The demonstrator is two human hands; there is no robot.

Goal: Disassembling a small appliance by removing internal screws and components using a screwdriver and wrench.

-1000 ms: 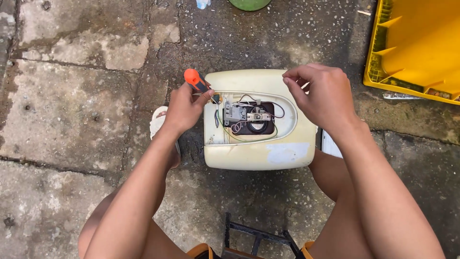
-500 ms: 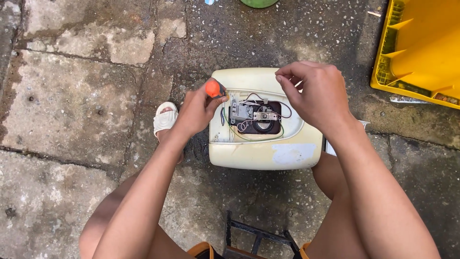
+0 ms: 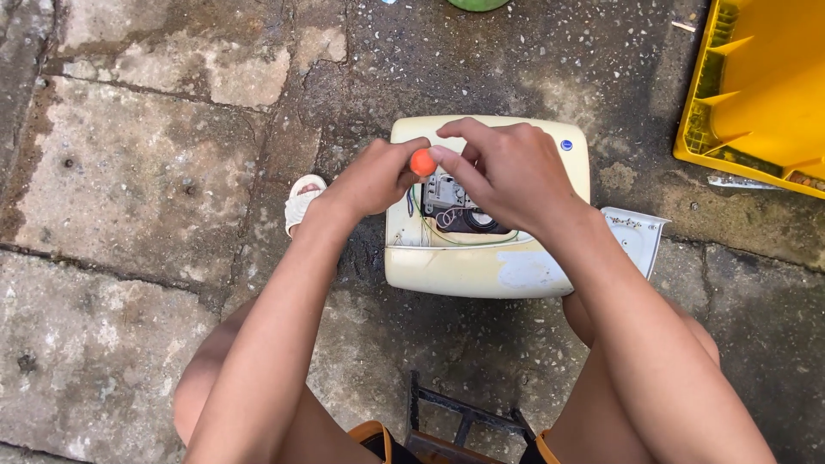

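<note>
A cream plastic appliance housing (image 3: 481,266) lies on the stone ground with its top open, showing a grey and black electrical part with thin wires (image 3: 451,210). My left hand (image 3: 374,176) grips an orange-handled screwdriver (image 3: 422,161) upright over that opening. My right hand (image 3: 507,172) hovers over the same spot, its fingertips touching the orange handle's top. The screwdriver's shaft and tip are hidden by my hands.
A yellow plastic crate (image 3: 756,86) stands at the upper right. A white plastic cover piece (image 3: 636,236) lies beside the housing's right side. My sandalled foot (image 3: 302,202) rests left of the housing. A dark metal stool frame (image 3: 464,421) is under me.
My left hand has moved the screwdriver rightward from the housing's left edge to over the opening. My right hand has come down from the far rim to meet the handle.
</note>
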